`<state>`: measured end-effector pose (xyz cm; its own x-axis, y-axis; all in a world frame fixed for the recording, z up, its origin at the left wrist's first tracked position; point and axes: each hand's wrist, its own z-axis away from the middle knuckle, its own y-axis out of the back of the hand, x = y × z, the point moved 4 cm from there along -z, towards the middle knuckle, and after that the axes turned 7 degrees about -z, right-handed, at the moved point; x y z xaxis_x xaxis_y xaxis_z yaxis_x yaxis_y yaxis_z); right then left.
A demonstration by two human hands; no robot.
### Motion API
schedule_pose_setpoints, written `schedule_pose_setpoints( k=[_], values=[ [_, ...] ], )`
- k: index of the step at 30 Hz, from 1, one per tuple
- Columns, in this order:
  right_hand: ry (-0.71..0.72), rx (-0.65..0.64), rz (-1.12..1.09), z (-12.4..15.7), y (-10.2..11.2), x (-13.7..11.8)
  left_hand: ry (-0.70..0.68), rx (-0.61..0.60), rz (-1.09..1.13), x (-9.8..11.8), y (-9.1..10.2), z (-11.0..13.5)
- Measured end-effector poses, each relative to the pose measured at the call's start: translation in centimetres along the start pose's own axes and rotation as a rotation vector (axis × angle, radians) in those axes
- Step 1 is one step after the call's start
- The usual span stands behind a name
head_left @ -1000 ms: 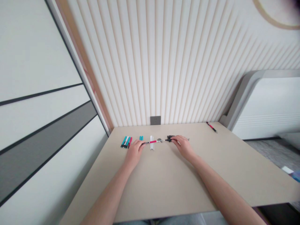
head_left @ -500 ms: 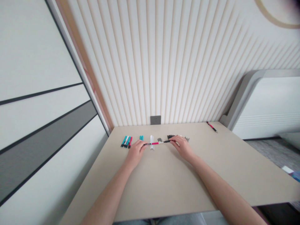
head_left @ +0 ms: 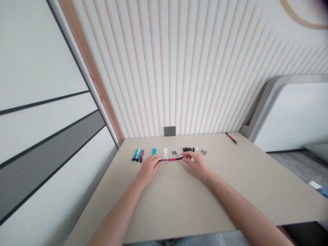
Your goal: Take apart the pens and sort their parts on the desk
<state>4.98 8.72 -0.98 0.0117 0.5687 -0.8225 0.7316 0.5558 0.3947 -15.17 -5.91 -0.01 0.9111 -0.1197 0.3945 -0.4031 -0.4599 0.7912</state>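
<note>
A pink and black pen [head_left: 172, 159] is held level between both hands, just above the tabletop. My left hand [head_left: 150, 168] is closed around its black left end. With thumb and fingers, my right hand [head_left: 196, 163] pinches the black grip [head_left: 179, 158] at the other end. The grip meets the pink barrel, and no gap shows. Thin white refills [head_left: 165, 153] lie behind the pen, partly crossed by it. Small grey parts [head_left: 174, 153] sit just beyond. Behind my right hand is a row of black grips [head_left: 188, 149].
Teal, white and pink pen barrels [head_left: 137, 155] lie at the left, with short teal pieces [head_left: 154, 151] nearer the middle. Silver tips [head_left: 204, 152] are right of the black grips. A pink and black pen [head_left: 232, 138] lies far right. A socket [head_left: 169, 131] is on the ribbed wall.
My right hand has moved left with the black grip, closing the gap where a white refill showed. The pen has come slightly nearer to me.
</note>
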Motion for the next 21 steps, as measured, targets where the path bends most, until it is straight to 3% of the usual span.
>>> schedule_pose_setpoints(
  k=[9,21],
  values=[
    [-0.098,-0.088,-0.065,0.25,-0.37,-0.29,0.022,0.029,-0.027,0.07,0.1,-0.01],
    [-0.034,-0.094,-0.004,0.4,-0.48,-0.67,0.009,0.069,0.032,0.09,0.04,-0.08]
  ],
)
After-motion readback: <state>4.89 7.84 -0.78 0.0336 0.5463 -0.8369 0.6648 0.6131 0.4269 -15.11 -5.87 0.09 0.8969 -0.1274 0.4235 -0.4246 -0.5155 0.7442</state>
